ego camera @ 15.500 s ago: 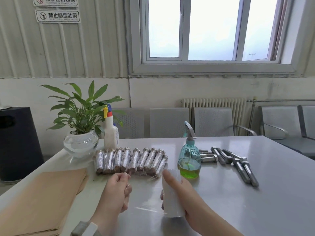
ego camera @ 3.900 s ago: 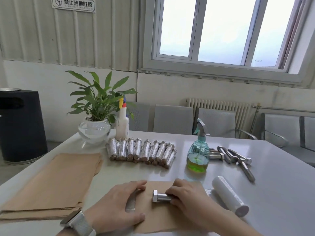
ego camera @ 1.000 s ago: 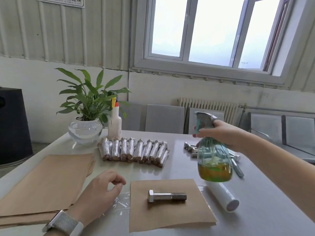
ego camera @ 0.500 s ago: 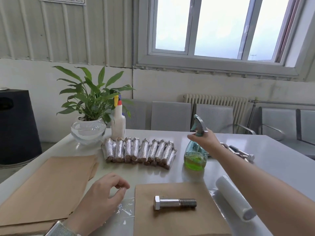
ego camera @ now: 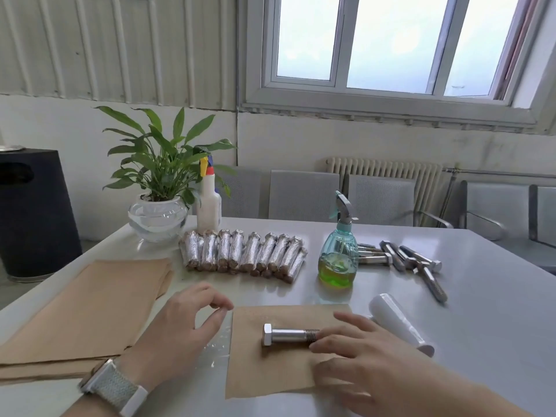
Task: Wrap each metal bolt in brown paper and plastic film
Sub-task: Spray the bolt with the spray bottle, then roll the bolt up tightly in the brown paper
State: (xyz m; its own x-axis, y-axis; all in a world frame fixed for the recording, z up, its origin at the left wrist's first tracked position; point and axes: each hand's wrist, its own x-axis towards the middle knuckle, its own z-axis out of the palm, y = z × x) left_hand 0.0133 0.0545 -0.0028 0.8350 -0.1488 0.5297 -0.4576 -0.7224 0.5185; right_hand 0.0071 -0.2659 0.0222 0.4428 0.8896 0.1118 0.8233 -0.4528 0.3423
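On the near table edge: we find the metal bolt (ego camera: pixel 289 337) lying flat on a single brown paper sheet (ego camera: pixel 270 368); a piece of clear plastic film (ego camera: pixel 221 344) shows from under the sheet's left side
Bolt axis: it runs left to right across our view; hex head to the left, threaded end to the right
Right hand: our right hand (ego camera: pixel 358 347) is the nearer one; its fingers are spread and fairly straight, clasping nothing, and the fingertips (ego camera: pixel 316 344) reach the threaded end; we judge they touch it, though contact is hard to confirm
Left hand: our left hand (ego camera: pixel 180 323) hovers by the sheet's left edge, well clear of the bolt head; thumb and forefinger curl towards each other; we cannot tell whether they pinch the film or nothing
Coming move: we judge the roll starts from the right hand, with the bolt turned across its long axis so the paper follows
Hidden: the right palm covers the sheet's right part; the film roll (ego camera: pixel 397 323) just beyond that hand is partly cut off by it
Hard to make out: the film's edges on the pale table (ego camera: pixel 481 296); the loose bolts (ego camera: pixel 406 260) behind the green spray bottle (ego camera: pixel 338 260) overlap too much to count; the wrapped bolts (ego camera: pixel 243 254) lie in a row farther back
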